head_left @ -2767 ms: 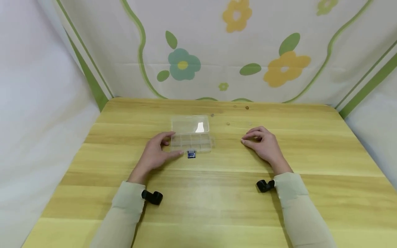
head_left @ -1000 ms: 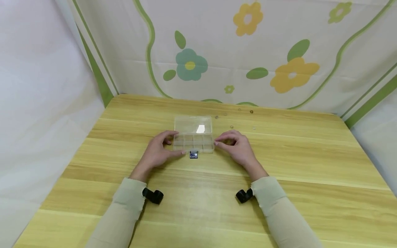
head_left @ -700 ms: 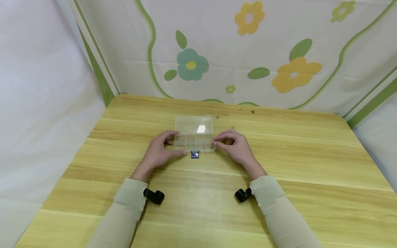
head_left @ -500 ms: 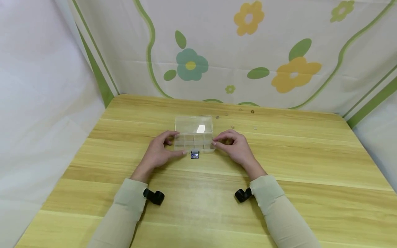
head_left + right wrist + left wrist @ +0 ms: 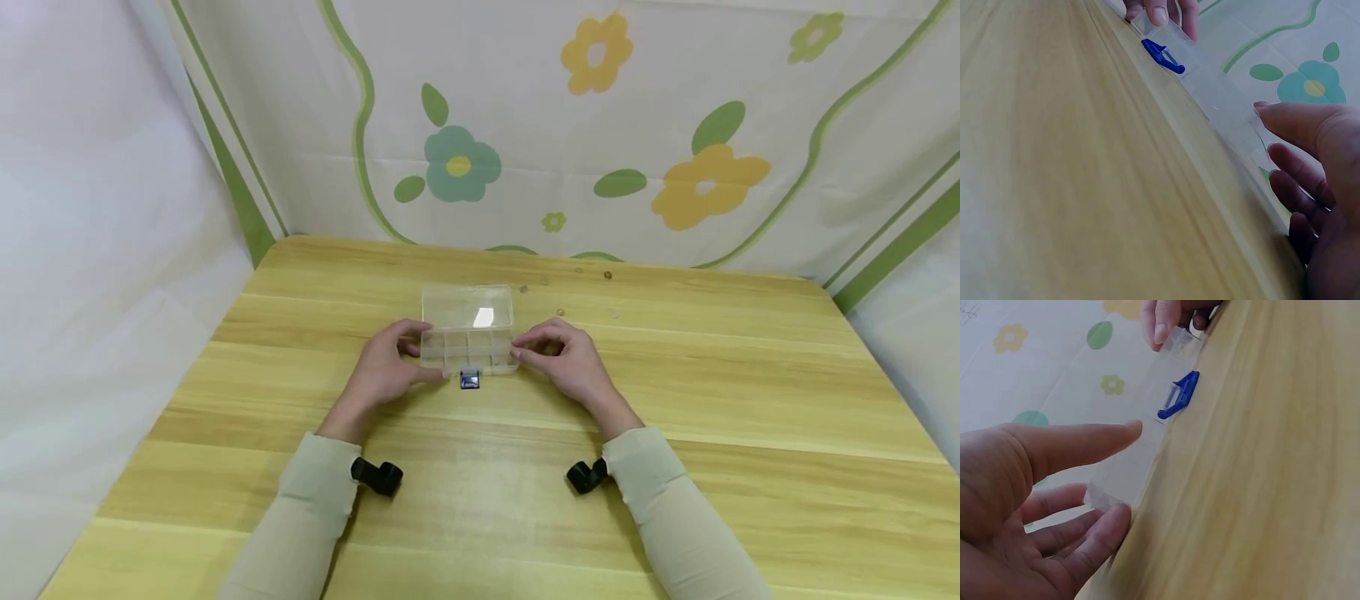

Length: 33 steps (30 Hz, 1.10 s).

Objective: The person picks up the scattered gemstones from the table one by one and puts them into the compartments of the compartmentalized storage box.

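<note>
A clear plastic compartment box (image 5: 456, 351) with its lid (image 5: 453, 307) raised stands mid-table. A blue latch (image 5: 469, 380) hangs at its front. My left hand (image 5: 385, 364) grips the box's left end, thumb along the front edge and fingers behind. At the right end is my right hand (image 5: 567, 363), thumb and forefinger slightly apart at the rim. In the right wrist view nothing shows between that thumb (image 5: 1297, 122) and the forefinger. A tiny dark speck seems to lie in the front right compartment, too small to identify.
Several tiny round pieces lie behind and right of the box, among them a dark one (image 5: 608, 275), a brownish one (image 5: 560, 312) and a grey one (image 5: 523, 289). A flowered cloth (image 5: 525, 167) hangs along the wooden table's (image 5: 495, 500) back edge.
My right hand has come left from the table to the box's right end. Its pinched thumb and forefinger have since parted slightly. My left hand keeps its place on the box.
</note>
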{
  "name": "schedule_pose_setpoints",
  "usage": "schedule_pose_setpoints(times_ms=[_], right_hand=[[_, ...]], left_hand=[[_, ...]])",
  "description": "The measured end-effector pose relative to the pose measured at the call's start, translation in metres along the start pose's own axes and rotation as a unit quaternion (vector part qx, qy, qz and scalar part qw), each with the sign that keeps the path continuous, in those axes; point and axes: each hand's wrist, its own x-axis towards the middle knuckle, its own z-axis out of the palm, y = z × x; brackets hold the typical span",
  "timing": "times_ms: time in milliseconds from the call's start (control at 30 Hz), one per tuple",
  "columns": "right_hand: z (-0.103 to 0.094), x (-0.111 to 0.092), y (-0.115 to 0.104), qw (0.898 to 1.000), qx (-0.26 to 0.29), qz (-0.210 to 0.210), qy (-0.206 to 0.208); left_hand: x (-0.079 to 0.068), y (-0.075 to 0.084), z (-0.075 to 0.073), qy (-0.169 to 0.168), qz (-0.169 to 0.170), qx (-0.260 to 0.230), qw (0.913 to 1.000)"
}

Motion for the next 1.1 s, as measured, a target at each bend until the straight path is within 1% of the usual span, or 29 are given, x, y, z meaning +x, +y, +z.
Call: schedule_pose_setpoints(times_ms=[133,267,433,633,867,1100], right_hand=[[-0.001,0.000,0.002,1.000,0.002,0.002,-0.002],[-0.003,0.001,0.001,1.000,0.006,0.003,-0.001],[-0.011,0.003,0.003,1.000,0.011,0.012,0.016],[-0.022,0.005,0.007,0.999,0.011,0.030,0.039],[-0.035,0.009,0.015,0.994,0.010,0.053,0.091],[-0.043,0.017,0.024,0.986,0.009,0.072,0.153]], left_hand=[[0.001,0.001,0.000,0.001,-0.003,-0.006,1.0000],[0.002,-0.003,0.000,0.005,0.000,-0.011,0.9999],[0.003,-0.008,0.002,0.008,0.012,-0.010,0.9999],[0.003,-0.008,0.001,0.010,0.025,-0.008,0.9996],[0.003,-0.009,0.001,0.014,0.026,-0.010,0.9995],[0.004,-0.009,0.002,0.013,0.024,-0.016,0.9995]])
